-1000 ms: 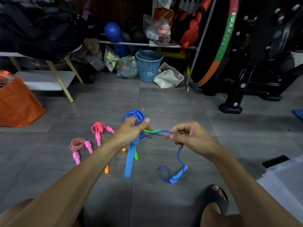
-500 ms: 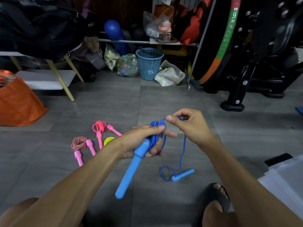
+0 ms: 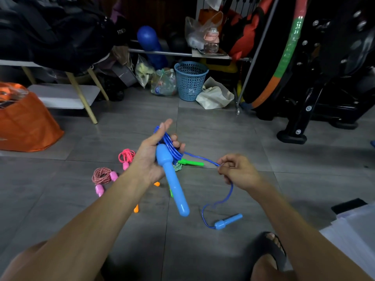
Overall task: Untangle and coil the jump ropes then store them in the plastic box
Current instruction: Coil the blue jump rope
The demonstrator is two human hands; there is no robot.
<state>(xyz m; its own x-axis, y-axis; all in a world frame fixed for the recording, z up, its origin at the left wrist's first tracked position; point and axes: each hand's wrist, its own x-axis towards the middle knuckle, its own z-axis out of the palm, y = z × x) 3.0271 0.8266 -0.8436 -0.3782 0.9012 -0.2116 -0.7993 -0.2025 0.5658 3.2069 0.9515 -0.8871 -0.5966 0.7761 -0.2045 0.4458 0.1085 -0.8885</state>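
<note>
Right hand (image 3: 237,172) drawn away pinching blue rope (image 3: 203,158), left hand (image 3: 151,157) gripping coil (bag reads "FITN…")

Bare floor (image 3: 213,128) ahead; coiled ropes (image 3: 102,175) clutter left

A grey tiled floor (image 3: 213,128) runs back to a cluttered wall. On the left sits an orange bag (image 3: 26,122), beside a low white shelf (image 3: 65,96) with slanted wooden legs. Dark bags (image 3: 50,31) are piled above it. Farther back stands a perforated blue basket (image 3: 189,81), with a clear plastic bag of bottles (image 3: 163,83) just to its left and a crumpled white bag (image 3: 215,95) to its right. A striped red, green and orange hoop (image 3: 288,49) leans against black exercise equipment (image 3: 328,82). White sheets (image 3: 357,236) lie at the lower right.
</note>
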